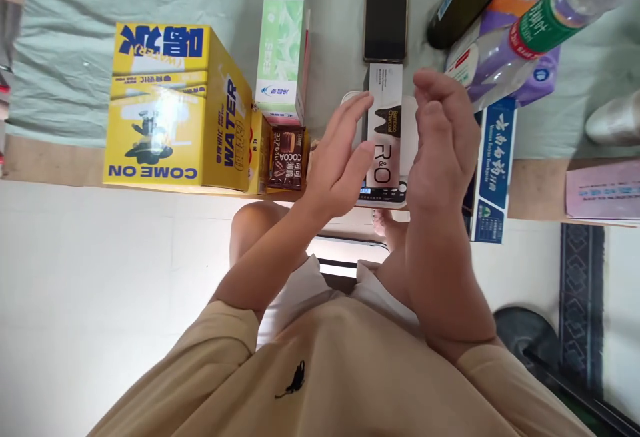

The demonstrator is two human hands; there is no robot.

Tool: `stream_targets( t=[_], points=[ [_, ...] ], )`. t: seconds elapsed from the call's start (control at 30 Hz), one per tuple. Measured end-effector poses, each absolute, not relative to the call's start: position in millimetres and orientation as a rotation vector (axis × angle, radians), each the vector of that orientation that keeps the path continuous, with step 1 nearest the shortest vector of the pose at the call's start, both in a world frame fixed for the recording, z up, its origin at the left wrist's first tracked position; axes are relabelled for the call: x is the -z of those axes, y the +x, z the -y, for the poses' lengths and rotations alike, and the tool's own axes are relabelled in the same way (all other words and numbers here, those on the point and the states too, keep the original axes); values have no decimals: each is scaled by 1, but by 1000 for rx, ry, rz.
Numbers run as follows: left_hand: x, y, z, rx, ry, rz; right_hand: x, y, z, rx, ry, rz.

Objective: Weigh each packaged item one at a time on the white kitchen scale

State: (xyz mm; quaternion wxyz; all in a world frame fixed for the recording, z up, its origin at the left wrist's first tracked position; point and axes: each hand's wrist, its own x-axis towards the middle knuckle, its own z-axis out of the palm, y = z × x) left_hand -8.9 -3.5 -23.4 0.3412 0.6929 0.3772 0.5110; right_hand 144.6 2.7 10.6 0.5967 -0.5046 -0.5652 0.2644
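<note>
Both hands, the left hand point(340, 157) and right hand point(440, 150), hover open and empty beside the white toothpaste box point(384, 124) at frame centre, which a careless touch could push off the table edge point(540, 187).

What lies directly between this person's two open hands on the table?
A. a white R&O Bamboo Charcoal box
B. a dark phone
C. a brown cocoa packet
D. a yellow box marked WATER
A: the white R&O box shows in the gap between the left hand and the right hand; both hands are open beside it, holding nothing.
</note>
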Motion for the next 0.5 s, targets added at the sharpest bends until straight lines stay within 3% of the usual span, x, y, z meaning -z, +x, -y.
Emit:
stream_targets(
  t=[0.37, 0.5],
  points=[
    [19, -5, 14, -1368, 1802, -921, -10, 148, -3, -847, -1260, 1156],
    [17, -8, 16, -1200, 1766, -992, 3, 157, 4, -803, -1316, 1296]
  ],
)
